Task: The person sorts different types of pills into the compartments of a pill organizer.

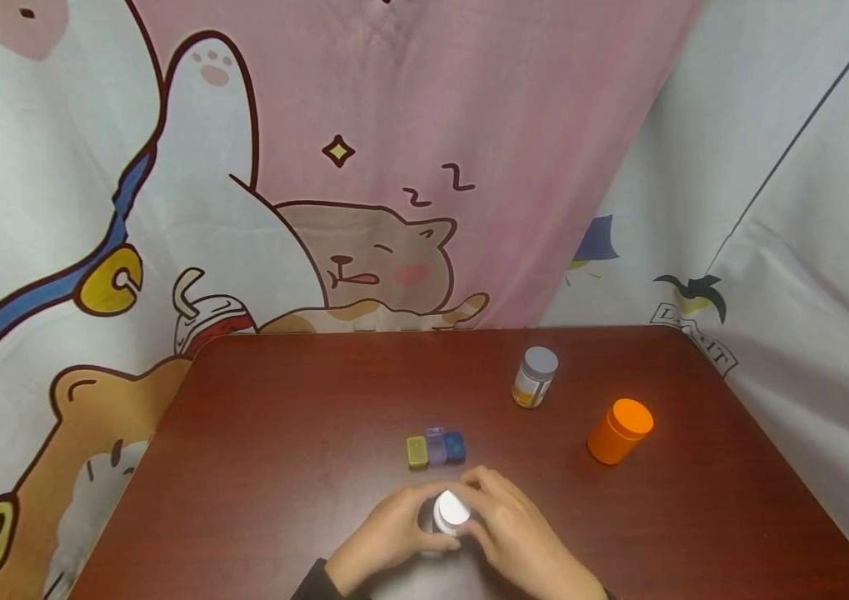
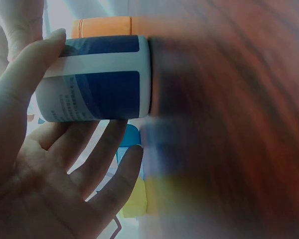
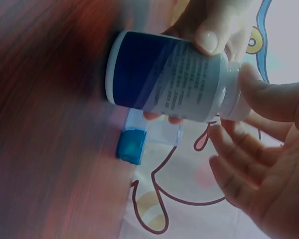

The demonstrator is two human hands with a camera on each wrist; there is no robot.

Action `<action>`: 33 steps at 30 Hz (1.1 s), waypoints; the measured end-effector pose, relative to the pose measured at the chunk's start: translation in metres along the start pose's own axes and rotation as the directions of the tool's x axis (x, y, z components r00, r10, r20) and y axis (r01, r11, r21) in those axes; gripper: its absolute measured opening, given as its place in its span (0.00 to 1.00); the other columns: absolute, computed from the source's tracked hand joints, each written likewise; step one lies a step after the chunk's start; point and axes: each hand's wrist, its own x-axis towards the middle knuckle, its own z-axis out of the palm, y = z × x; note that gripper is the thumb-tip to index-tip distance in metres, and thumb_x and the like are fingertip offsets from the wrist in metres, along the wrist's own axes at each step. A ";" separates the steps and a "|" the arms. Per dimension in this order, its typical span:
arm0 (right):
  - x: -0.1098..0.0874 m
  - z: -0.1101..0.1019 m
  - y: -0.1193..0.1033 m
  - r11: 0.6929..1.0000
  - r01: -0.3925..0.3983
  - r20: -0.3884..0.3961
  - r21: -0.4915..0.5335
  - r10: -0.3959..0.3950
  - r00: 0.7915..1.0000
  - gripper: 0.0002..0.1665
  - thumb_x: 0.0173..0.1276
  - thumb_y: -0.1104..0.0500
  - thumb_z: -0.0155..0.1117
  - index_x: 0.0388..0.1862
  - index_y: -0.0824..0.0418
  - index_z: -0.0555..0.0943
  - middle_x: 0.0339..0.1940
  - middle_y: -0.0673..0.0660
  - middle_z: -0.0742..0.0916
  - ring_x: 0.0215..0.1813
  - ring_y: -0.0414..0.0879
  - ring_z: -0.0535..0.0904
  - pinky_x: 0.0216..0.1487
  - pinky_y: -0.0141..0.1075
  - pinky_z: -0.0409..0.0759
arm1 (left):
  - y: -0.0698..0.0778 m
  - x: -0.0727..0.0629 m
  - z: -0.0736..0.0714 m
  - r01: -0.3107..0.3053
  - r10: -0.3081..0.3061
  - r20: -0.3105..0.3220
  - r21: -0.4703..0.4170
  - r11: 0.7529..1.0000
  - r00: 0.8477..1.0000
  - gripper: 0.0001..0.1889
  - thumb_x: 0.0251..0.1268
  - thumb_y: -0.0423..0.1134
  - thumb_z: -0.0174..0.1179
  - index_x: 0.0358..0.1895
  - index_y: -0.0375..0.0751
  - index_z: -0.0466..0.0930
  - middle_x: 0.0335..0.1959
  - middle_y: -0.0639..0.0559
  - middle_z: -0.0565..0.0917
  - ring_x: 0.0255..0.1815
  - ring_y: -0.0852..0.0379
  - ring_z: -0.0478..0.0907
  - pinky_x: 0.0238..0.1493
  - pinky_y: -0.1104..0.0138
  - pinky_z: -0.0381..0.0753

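Observation:
A white pill bottle (image 1: 451,512) stands between both hands near the front of the table. Its dark blue and white label (image 3: 144,69) carries small print. My left hand (image 1: 394,529) grips the bottle's body, the thumb on one side and fingers round the other. At the top, my right hand (image 1: 514,529) pinches the white cap (image 3: 235,94) between thumb and fingers. Just beyond the hands lies a small pill organizer (image 1: 436,450) with yellow, purple and blue compartments. Its purple middle part extends farther back than the two beside it.
A grey-lidded bottle (image 1: 535,379) with a white and yellow label stands at the back right. Nearer the right side is an orange bottle (image 1: 619,432) with an orange cap. Behind the dark red wooden table (image 1: 282,400) hangs a cartoon-printed cloth (image 1: 514,125).

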 end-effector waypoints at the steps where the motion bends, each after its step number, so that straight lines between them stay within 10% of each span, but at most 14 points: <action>1: 0.000 0.000 0.001 1.000 0.016 0.005 -0.001 -0.016 1.000 0.26 0.56 0.60 0.81 0.55 0.56 0.87 0.48 0.46 0.84 0.46 0.38 0.80 0.49 0.37 0.86 | 0.000 0.000 0.000 0.001 -0.001 0.000 -0.001 1.000 1.000 0.33 0.52 0.46 0.81 0.65 0.52 0.83 0.59 0.54 0.88 0.58 0.57 0.84 0.61 0.55 0.83; 16: 0.003 -0.002 0.007 0.994 0.100 0.014 0.051 -0.101 0.995 0.28 0.54 0.74 0.76 0.54 0.56 0.88 0.52 0.45 0.88 0.51 0.40 0.81 0.54 0.39 0.85 | 0.000 0.000 0.000 0.013 -0.013 0.000 -0.015 1.000 1.000 0.31 0.52 0.46 0.81 0.62 0.50 0.84 0.54 0.57 0.89 0.54 0.62 0.83 0.60 0.59 0.83; 33: 0.001 0.001 0.002 0.992 0.067 0.059 0.108 -0.074 0.996 0.39 0.51 0.64 0.83 0.65 0.54 0.82 0.62 0.46 0.86 0.62 0.43 0.80 0.62 0.46 0.84 | -0.002 0.001 0.001 0.003 -0.003 -0.004 -0.009 1.000 1.000 0.32 0.55 0.50 0.80 0.64 0.46 0.83 0.56 0.53 0.89 0.56 0.58 0.84 0.62 0.55 0.83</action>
